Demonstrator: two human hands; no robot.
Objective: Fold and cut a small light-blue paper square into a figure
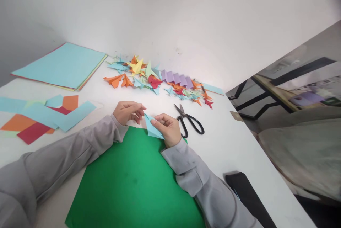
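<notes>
A folded piece of light blue paper point(153, 127) is pinched between the thumb and fingers of my right hand point(168, 128), above the far edge of a green sheet point(135, 178). It comes to a narrow point at its upper left, and creases show on its face. Close by that point is my left hand point(129, 111), its fingers loosely bent and apart; I see nothing held in them. Whether a fingertip touches the paper is too small to tell. Black-handled scissors point(189, 119) lie with blades slightly parted, just right of my right hand.
Folded paper figures point(137, 67) in several colours line the wall, beside a purple pleated strip point(177, 78). Cut paper pieces point(50, 116) lie at left, below a stack of large sheets point(60, 66). A black phone-like object point(247, 194) rests near the table's right edge.
</notes>
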